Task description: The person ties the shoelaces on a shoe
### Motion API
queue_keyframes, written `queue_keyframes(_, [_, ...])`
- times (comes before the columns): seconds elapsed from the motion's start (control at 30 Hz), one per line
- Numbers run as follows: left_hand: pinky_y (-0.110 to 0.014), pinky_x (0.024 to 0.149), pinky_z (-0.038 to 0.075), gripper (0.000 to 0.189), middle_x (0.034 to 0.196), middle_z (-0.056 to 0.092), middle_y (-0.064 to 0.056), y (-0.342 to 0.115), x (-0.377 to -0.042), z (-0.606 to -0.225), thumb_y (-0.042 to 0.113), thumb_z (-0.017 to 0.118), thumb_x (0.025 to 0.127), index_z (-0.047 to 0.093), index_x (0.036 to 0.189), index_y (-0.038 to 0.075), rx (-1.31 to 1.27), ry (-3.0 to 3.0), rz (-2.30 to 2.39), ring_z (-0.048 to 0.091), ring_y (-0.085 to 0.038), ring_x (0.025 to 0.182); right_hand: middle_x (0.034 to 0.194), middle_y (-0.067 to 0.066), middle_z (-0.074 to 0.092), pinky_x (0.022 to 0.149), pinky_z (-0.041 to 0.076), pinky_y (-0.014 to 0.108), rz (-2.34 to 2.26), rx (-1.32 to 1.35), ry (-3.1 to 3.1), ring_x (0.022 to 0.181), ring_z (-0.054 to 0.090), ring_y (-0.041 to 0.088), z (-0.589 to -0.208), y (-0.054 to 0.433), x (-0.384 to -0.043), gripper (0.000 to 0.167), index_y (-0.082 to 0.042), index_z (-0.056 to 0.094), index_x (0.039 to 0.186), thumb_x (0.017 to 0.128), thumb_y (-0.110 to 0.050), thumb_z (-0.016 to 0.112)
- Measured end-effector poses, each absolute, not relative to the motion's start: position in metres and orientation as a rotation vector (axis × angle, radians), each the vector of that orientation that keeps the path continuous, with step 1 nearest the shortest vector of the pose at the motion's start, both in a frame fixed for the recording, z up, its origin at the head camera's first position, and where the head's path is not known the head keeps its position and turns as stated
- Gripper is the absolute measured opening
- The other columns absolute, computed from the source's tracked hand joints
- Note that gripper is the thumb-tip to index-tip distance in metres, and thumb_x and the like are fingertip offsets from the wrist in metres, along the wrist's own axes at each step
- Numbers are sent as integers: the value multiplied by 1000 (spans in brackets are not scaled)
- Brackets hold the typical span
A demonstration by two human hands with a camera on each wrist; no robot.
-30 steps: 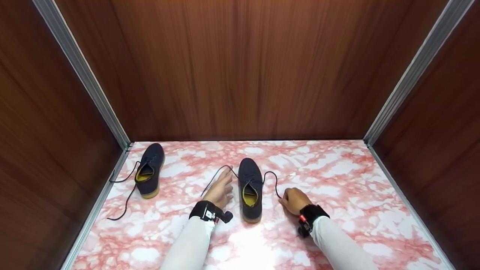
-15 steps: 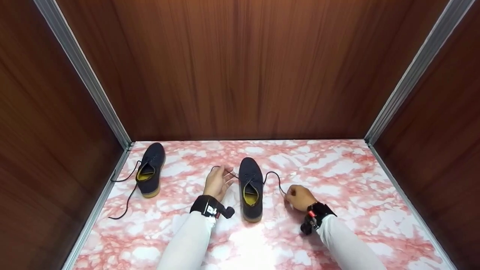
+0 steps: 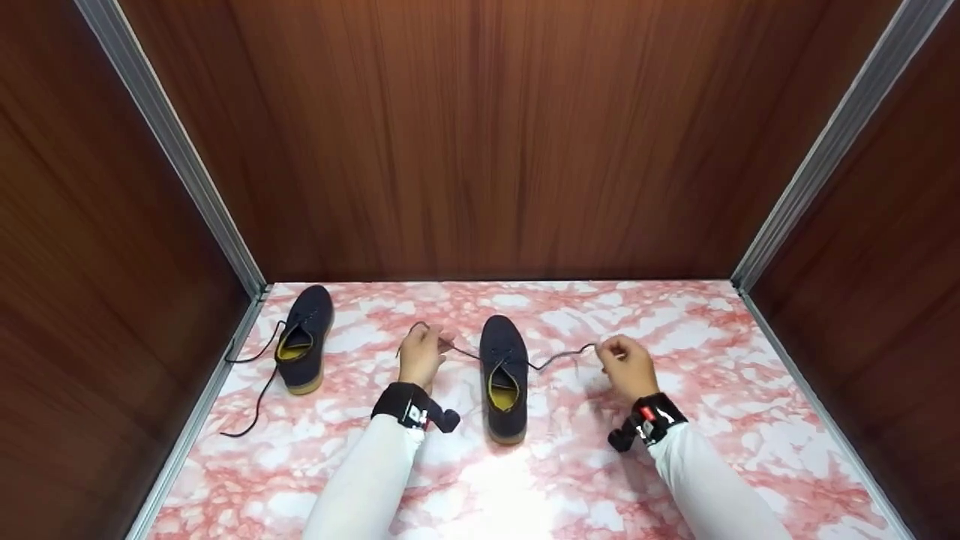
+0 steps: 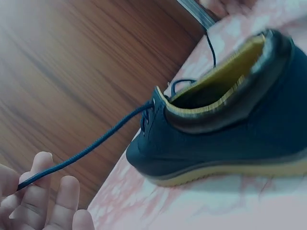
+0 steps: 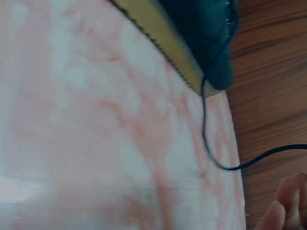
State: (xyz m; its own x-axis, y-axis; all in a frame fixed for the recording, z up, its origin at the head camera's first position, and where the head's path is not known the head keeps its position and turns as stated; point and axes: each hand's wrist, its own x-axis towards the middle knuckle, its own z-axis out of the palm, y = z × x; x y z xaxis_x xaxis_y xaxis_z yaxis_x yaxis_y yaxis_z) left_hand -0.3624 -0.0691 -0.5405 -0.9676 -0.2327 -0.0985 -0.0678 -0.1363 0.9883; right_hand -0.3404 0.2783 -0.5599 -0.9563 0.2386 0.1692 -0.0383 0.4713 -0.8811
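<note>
A dark blue lace-up shoe (image 3: 500,334) with a yellow lining and tan sole stands upright in the middle of the table, toe away from me. To its left, my left hand (image 3: 421,358) pinches the left lace (image 4: 98,142) between thumb and forefinger, the other fingers loosely spread. The lace runs taut to the top eyelet. On the other side, my right hand (image 3: 630,369) pinches the right lace (image 3: 559,356) near its end, above the table. That lace sags in a wavy line. In the right wrist view only some fingertips (image 5: 287,203) show.
A matching shoe (image 3: 309,306) stands at the far left, its loose laces (image 3: 256,409) spread beside it. The red-and-white marbled table (image 3: 720,390) is enclosed by brown wood panels (image 3: 487,150) at the back and sides, with metal strips (image 3: 180,157) at the corners.
My left hand has taken hold of the left lace and drawn it leftward. My right hand has risen and moved right and away from me, lifting the right lace.
</note>
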Motion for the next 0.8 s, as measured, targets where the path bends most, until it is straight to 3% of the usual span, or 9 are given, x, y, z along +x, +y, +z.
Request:
queue_keyframes(0.13, [-36,83,54,27,112,76,-22,-68,-364,-537,14,48,107,69,108,-3,297,-2128,-2106,74,-38,100,80,-3,72,62,53,18,1497,-161,-2317,65,64,4,-546,278,-343,13,-2,76,95,96,-14,74])
queue_keyframes(0.2, [-36,87,55,29,114,75,-25,-67,-365,-535,13,47,108,70,111,-5,254,-2186,-2037,73,-36,97,77,-9,72,61,54,17,1520,-155,-2258,64,64,3,-540,278,-344,12,-1,78,96,94,-13,77])
queue_keyframes(0.3, [-33,88,55,28,110,75,-25,-66,-366,-531,8,46,106,69,115,-6,178,-2256,-1945,72,-28,89,76,-13,72,59,54,18,1574,-133,-2192,63,66,4,-534,276,-345,13,0,79,97,91,-11,80])
queue_keyframes(0.37, [-31,85,53,29,101,76,-24,-64,-366,-529,6,47,105,68,122,-3,144,-2291,-1903,70,-23,84,77,-10,74,58,55,20,1637,-115,-2163,63,68,6,-531,275,-344,13,2,79,97,91,-9,80])
queue_keyframes(0.5, [-27,78,48,31,96,78,-18,-62,-366,-523,7,48,103,68,125,0,103,-2362,-1810,68,-19,82,99,11,79,63,61,26,1814,-54,-2123,68,72,10,-525,271,-342,10,8,69,88,94,0,69])
queue_keyframes(0.6, [-27,77,47,30,98,79,-17,-60,-365,-520,8,49,103,68,125,3,96,-2404,-1765,70,-21,85,115,22,77,67,64,31,1945,5,-2113,71,75,13,-522,267,-340,16,5,57,78,94,7,56])
queue_keyframes(0.67, [-28,77,48,29,99,80,-16,-59,-365,-518,8,49,103,69,124,4,80,-2417,-1750,71,-22,88,111,24,78,67,65,34,2025,32,-2098,72,76,16,-521,266,-340,21,0,50,76,94,9,50])
queue_keyframes(0.8, [-30,79,52,25,98,80,-14,-57,-364,-519,9,51,104,69,120,4,28,-2433,-1730,72,-24,90,90,16,80,69,65,39,2159,56,-2073,71,77,18,-519,264,-339,23,-4,48,79,99,7,47])
